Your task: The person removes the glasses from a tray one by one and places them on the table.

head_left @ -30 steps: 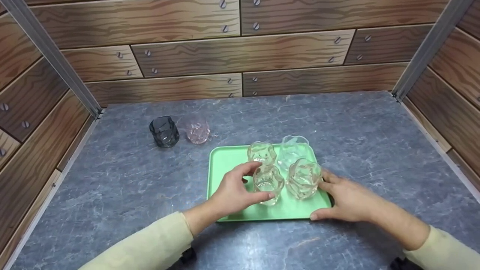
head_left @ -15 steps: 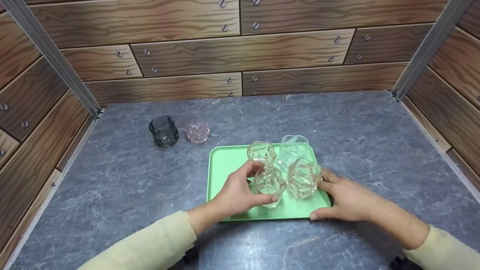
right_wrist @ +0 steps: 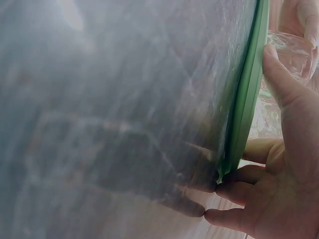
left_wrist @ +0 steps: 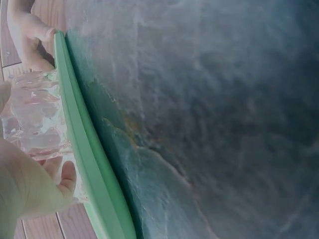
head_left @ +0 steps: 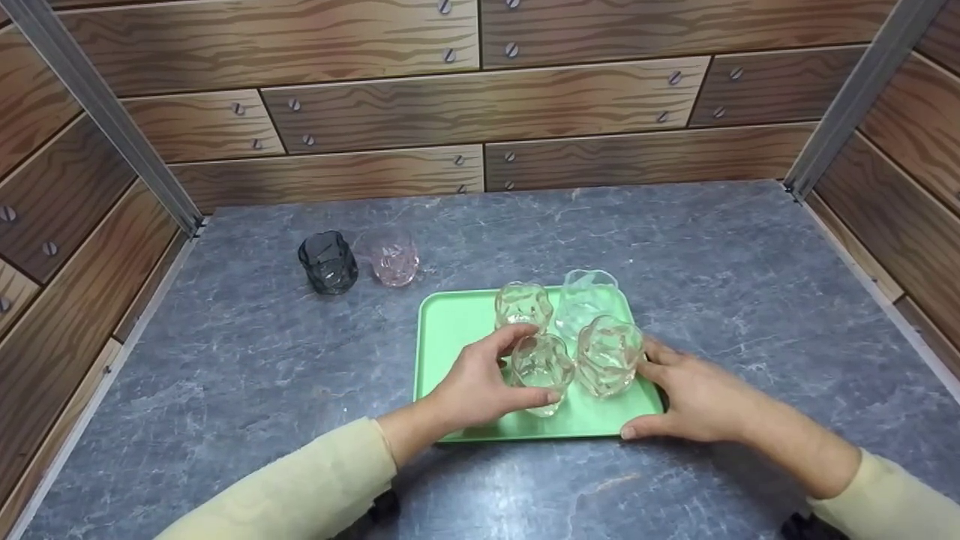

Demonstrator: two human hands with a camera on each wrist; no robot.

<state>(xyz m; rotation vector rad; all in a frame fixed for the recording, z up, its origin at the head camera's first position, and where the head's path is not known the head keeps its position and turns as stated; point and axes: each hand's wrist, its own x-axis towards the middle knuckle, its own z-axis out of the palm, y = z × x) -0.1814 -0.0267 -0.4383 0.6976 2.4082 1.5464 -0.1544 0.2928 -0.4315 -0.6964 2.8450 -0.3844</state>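
Observation:
My left hand pinches a clear wavy-sided drinking glass between thumb and fingers, at the front of a green tray. My right hand holds the tray at its front right corner. Its thumb touches the front rim, and other fingers lie along the right side. Just beside those fingers is a second clear glass. Behind these two, a third clear glass and a pale bluish glass stand on the tray. The left hand partly hides the third one's base.
Off the tray, toward the back left, a dark grey glass and a pinkish glass stand on the marbled table. Wood-patterned walls enclose the table at the back and both sides.
My left hand has shifted slightly right and forward toward me with its glass, closer to the right glass. The right hand and the tray stay in place.

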